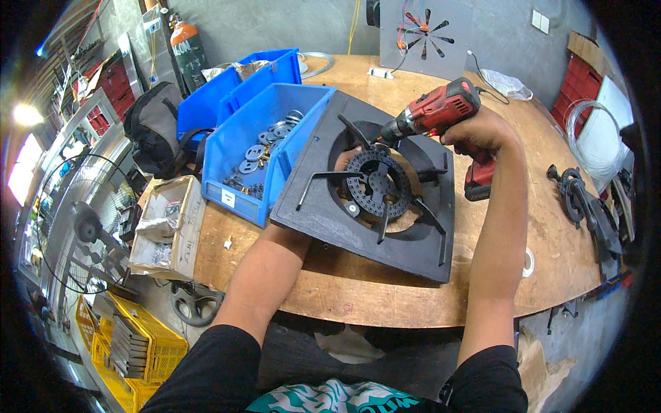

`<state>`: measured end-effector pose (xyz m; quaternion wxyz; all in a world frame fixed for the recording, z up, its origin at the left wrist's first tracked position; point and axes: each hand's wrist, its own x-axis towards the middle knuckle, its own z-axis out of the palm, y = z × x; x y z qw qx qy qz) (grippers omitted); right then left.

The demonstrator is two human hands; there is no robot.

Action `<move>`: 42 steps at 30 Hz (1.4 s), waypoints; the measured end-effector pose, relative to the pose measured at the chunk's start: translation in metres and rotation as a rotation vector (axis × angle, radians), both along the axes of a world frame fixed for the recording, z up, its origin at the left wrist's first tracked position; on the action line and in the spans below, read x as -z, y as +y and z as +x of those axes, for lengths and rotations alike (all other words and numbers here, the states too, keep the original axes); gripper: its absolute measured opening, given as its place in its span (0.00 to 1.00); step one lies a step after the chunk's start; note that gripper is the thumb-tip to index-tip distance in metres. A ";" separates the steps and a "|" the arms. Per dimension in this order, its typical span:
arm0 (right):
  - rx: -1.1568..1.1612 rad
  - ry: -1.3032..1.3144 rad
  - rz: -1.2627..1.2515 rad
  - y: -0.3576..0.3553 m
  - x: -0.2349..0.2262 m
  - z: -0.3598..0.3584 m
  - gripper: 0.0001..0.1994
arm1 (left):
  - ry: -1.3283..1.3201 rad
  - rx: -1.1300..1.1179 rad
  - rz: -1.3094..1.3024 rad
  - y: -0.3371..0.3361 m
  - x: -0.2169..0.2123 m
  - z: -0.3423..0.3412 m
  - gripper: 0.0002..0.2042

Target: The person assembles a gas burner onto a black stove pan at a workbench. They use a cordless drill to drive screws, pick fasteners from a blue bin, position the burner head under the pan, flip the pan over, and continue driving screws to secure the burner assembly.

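Observation:
A black square gas stove top (310,203), with pan supports and a round burner (379,182) in its middle opening, is tilted over the table. My left forearm goes beneath it. Part of my left hand (343,160) shows through the opening beside the burner, its fingers bent at the edge; the rest is hidden below. In my right hand (482,129) is a red and black cordless drill (441,109), gripped by its handle. The drill's tip points left and meets the upper rim of the opening, close to my left fingers.
Left of the stove top stands a blue bin (231,155) of metal discs and small fittings, with another blue bin (200,107) behind. A parts box (189,230) sits at the table's left edge. Black metal parts (571,196) lie at the right; a grey metal panel (447,58) stands at the back.

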<state>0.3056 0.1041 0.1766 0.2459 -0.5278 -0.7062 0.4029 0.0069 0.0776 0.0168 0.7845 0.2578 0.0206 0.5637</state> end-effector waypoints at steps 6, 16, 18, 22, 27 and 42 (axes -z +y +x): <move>0.015 0.004 -0.023 0.001 0.002 0.002 0.16 | -0.017 0.028 0.048 0.015 -0.021 0.001 0.26; 0.029 -0.160 0.014 0.005 -0.001 -0.005 0.14 | 0.253 0.112 0.066 0.032 -0.034 -0.022 0.27; -0.049 -0.160 0.046 0.006 -0.009 -0.007 0.14 | 0.356 0.037 -0.037 0.033 -0.032 -0.021 0.25; -0.044 -0.298 -0.016 0.010 -0.025 -0.020 0.11 | 0.428 -0.265 -0.031 0.036 -0.029 -0.012 0.25; -0.023 -0.293 0.021 0.007 -0.029 -0.026 0.10 | 0.395 -0.148 -0.081 0.042 -0.026 -0.017 0.21; -0.076 -0.332 0.035 0.023 -0.033 -0.032 0.14 | 0.416 -0.312 -0.007 0.052 -0.019 -0.015 0.19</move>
